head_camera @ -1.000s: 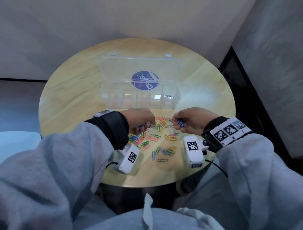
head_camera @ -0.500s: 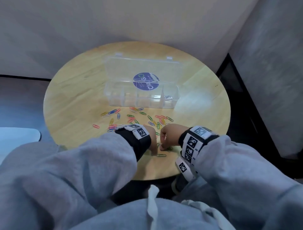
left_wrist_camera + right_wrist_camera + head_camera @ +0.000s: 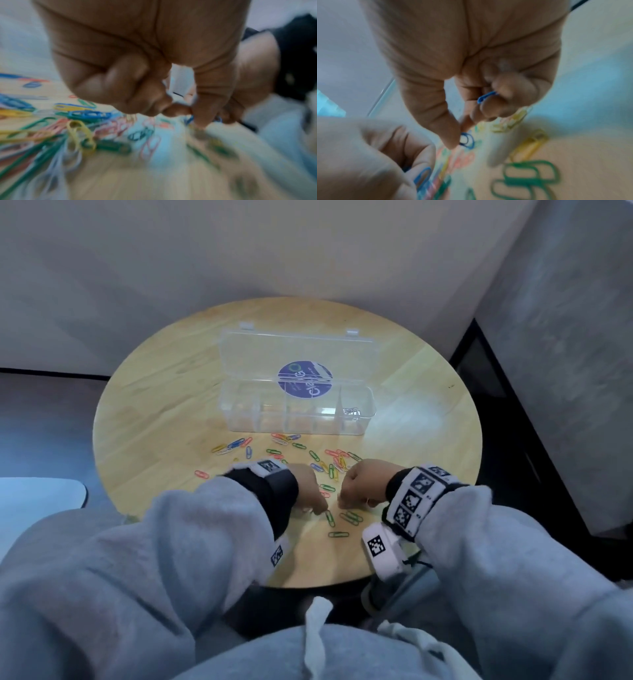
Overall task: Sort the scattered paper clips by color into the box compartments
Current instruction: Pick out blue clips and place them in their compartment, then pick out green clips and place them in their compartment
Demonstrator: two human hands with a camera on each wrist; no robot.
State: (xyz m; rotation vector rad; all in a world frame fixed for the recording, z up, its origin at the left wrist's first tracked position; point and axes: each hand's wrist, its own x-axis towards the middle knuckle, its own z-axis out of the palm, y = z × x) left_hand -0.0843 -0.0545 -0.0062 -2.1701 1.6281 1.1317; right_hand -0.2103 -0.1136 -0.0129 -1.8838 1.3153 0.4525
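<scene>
Coloured paper clips point(image 3: 329, 470) lie scattered on the round wooden table point(image 3: 164, 412), in front of a clear compartment box point(image 3: 246, 422) with its lid open. Both hands work close together over the near clips. My left hand point(image 3: 320, 508) is curled, and its thumb and finger pinch a blue clip point(image 3: 188, 119). My right hand point(image 3: 342, 501) keeps one blue clip point(image 3: 486, 96) tucked in its curled fingers, while its thumb and forefinger pinch another blue clip point(image 3: 467, 140) on the table. Green clips point(image 3: 349, 517) lie just in front of the hands.
The box lid carries a round purple sticker point(image 3: 305, 380). Silver clips point(image 3: 352, 410) sit in the rightmost compartment; the other compartments look bare. A lone red clip point(image 3: 201, 474) lies far left. Grey walls close in behind and to the right of the table.
Both hands have drawn back from the middle of the clip pile toward the near table edge and lowered onto the clips there. Both hold blue clips throughout.
</scene>
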